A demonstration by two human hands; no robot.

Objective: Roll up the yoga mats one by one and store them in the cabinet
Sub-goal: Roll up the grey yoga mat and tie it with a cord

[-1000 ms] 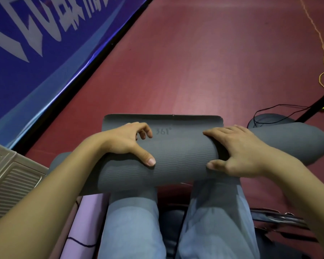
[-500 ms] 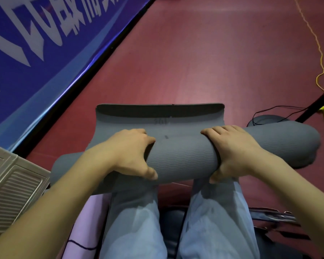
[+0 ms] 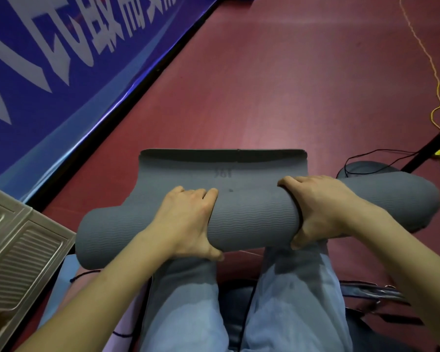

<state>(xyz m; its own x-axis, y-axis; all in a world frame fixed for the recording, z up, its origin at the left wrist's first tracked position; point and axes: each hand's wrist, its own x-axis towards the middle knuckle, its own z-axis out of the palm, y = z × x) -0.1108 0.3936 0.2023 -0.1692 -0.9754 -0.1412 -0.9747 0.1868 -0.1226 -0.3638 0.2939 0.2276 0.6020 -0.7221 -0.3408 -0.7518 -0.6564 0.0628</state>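
**Head view: grey yoga mat, roll nearly closed**

Item: grey yoga mat [image 3: 252,219], rolled into a thick tube lying across the person's knees, above the red floor [image 3: 277,85]. A short flap remains unrolled, running from the tube toward 12 o'clock.

Left hand [image 3: 186,219]: on the tube at 9 o'clock of its middle, fingers curled over the top, thumb underneath; clamped on the mat.

Right hand [image 3: 318,209]: at 3 o'clock of the middle, same wrap-around grip.

Change since a second ago: both hands lay flatter on top of the roll, thumbs showing at the front; they now wrap round it, and the printed logo has shifted out onto the flap. Judged a re-grip or tightening, not new rolling.

Outstanding: last flap to roll in, then storage.

Also present: a ribbed metal panel [image 3: 23,252] at 8 o'clock, perhaps the cabinet; a blue banner [image 3: 61,59] at 10 o'clock; a yellow cord [image 3: 434,80] at 2 o'clock.
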